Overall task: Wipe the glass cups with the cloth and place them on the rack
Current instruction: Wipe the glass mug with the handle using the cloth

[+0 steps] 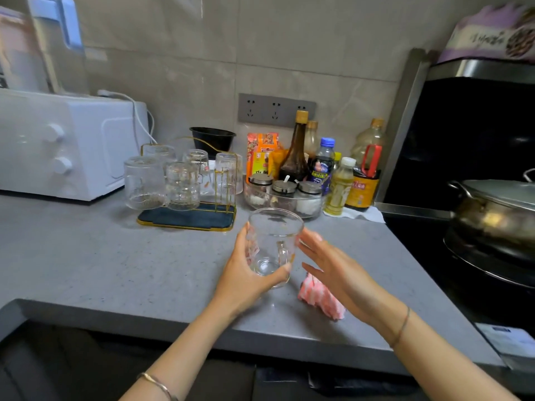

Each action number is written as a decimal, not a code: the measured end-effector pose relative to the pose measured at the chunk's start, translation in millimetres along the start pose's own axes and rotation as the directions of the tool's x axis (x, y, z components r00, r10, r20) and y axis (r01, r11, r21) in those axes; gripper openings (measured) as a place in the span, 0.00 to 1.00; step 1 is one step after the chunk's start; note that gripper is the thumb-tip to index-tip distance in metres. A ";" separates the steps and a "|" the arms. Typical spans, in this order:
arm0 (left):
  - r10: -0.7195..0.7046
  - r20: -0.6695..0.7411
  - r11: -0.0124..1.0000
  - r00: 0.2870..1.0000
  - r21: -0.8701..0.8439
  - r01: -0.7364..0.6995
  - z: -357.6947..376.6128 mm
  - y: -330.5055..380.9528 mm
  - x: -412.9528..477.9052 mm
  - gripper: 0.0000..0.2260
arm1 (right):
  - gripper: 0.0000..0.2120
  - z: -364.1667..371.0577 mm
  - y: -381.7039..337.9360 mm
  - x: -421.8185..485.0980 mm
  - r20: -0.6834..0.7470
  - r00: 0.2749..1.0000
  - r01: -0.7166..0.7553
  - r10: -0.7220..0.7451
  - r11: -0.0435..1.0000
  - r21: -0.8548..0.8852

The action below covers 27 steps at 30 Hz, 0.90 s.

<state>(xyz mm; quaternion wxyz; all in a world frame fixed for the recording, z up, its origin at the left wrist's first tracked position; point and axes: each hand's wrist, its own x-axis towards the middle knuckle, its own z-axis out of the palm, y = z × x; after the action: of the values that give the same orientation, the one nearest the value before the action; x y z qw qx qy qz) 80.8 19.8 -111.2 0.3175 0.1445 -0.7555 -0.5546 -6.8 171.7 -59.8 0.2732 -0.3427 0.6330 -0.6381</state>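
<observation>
The left hand (246, 273) is holding the cup (270, 244) above the surface (115, 256), fingers clamped round it; the right hand (333, 270) is hovering beside it, fingers apart — the cloth (318, 299) is lying below. Smooth glass could slip — especially while reaching for the crowded rack (185, 218).

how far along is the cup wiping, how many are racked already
About five cups hang upside down on the gold rack. The left hand holds one more upright glass cup; the right hand is open beside it. The pink cloth lies on the counter. Racking this cup remains.
</observation>
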 end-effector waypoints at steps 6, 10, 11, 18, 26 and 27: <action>-0.010 0.126 1.000 0.992 0.009 0.009 -5.5 3.2 -0.1 0.50 | 0.08 -45.2 8.5 12.8 -0.370 0.929 -0.115 -0.009 0.944 -0.310; 0.078 -0.009 0.994 0.997 0.074 -0.077 1.0 14.2 -15.8 0.43 | 0.16 -57.0 23.6 15.6 -0.374 0.924 -0.300 0.082 0.763 -0.572; 0.129 -0.082 0.989 0.988 0.083 -0.122 4.1 18.9 -20.7 0.40 | 0.16 -57.3 25.1 14.7 -0.351 0.931 -0.311 0.101 0.724 -0.615; 0.452 -0.190 0.890 0.872 0.167 -0.425 15.7 40.5 -36.9 0.18 | 0.19 -60.4 28.0 15.7 -0.218 0.972 -0.208 0.086 0.747 -0.631; 0.251 0.086 0.968 0.964 0.008 -0.253 30.5 66.9 -37.3 0.13 | 0.13 -71.1 -8.6 -8.5 -0.018 0.955 0.261 -0.297 0.865 -0.429; 0.191 0.126 0.982 0.974 -0.011 -0.191 33.4 69.5 -36.7 0.13 | 0.12 -69.7 -19.2 -13.1 0.025 0.951 0.290 -0.308 0.862 -0.415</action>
<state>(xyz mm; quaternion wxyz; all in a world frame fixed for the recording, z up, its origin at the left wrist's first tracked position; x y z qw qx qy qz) 96.5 89.4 -64.4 0.3208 0.0362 -0.7849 -0.5289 -51.6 226.2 -39.4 0.0788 -0.4731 0.6983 -0.5314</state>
